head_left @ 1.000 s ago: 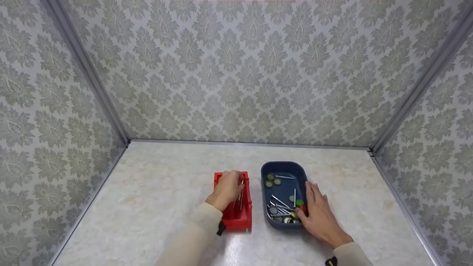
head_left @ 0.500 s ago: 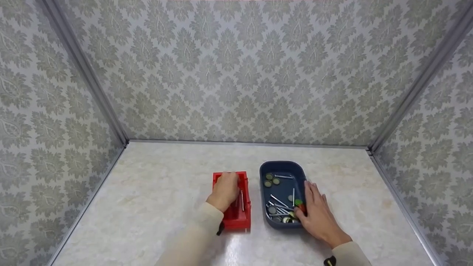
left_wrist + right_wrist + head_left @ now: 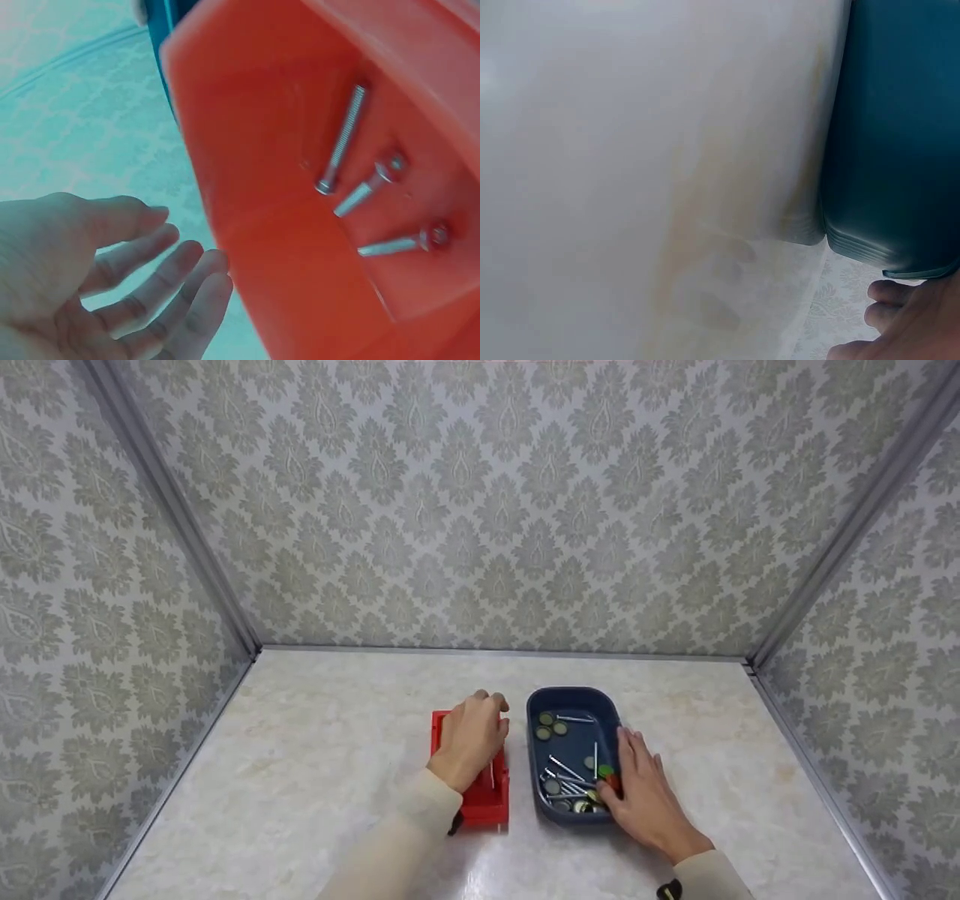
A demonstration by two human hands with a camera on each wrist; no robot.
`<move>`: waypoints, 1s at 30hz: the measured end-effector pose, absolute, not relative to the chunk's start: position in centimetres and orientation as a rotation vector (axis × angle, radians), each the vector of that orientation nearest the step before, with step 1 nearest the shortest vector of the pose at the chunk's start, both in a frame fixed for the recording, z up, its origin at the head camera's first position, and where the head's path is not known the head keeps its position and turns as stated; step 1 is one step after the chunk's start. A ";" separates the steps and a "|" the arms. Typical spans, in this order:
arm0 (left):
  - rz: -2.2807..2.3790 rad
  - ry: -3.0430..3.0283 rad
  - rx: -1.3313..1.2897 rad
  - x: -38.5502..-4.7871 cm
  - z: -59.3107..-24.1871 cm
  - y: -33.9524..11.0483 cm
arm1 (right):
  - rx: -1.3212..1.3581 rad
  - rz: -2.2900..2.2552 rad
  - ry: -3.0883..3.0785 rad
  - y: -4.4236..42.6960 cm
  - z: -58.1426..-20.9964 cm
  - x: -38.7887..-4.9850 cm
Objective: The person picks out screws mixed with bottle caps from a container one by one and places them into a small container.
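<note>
My left hand (image 3: pixel 472 736) is over the red bin (image 3: pixel 484 814) in the head view. The left wrist view shows that hand (image 3: pixel 142 289) with relaxed, slightly bent fingers and nothing between them, beside the red bin (image 3: pixel 262 150). Several metal bolts or screws (image 3: pixel 375 184) lie inside the bin. My right hand (image 3: pixel 651 799) rests along the right side of the dark blue tray (image 3: pixel 574 697), its thumb over the rim near a green cap (image 3: pixel 605 770). Screws (image 3: pixel 568 767) and round caps (image 3: pixel 545 733) lie in the tray.
The two containers stand side by side on a pale marbled table (image 3: pixel 337 720). Patterned walls (image 3: pixel 510 510) with grey metal edges enclose it at the back and on both sides. In the right wrist view, the blue tray's outer wall (image 3: pixel 892 135) fills the right side.
My left hand has come up from inside the red bin towards its far right edge, and its fingers have spread. The right hand and the blue tray have hardly moved.
</note>
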State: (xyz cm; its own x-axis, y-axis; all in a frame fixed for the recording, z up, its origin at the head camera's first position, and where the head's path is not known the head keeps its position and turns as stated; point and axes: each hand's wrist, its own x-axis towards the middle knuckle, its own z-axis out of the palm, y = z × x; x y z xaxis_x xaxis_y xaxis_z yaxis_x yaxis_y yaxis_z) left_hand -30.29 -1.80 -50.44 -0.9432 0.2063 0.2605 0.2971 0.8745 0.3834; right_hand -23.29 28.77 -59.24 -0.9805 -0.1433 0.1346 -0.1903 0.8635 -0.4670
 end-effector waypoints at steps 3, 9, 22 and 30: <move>-0.616 -2.814 -0.459 -30.2 -50.3 -0.9 | 0.274 0.751 -2.937 28.8 -59.3 -23.3; -0.524 -2.773 -0.618 -29.9 -50.3 1.0 | 0.280 0.742 -2.932 28.9 -59.4 -23.3; -0.277 -2.837 -0.919 -29.6 -49.7 5.3 | 0.279 0.754 -2.977 28.9 -59.0 -23.8; -0.201 -2.863 -0.981 -29.3 -50.0 7.1 | 0.287 0.742 -2.949 29.0 -59.1 -23.5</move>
State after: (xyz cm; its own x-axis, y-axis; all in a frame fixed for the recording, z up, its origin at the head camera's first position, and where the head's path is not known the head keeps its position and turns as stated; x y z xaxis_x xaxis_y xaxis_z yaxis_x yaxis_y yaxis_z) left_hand -29.30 7.09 -50.04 -0.7854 0.6018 0.1447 0.6161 0.7825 0.0896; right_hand -23.51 29.04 -59.08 -0.9785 -0.1602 0.1297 -0.2026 0.8645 -0.4599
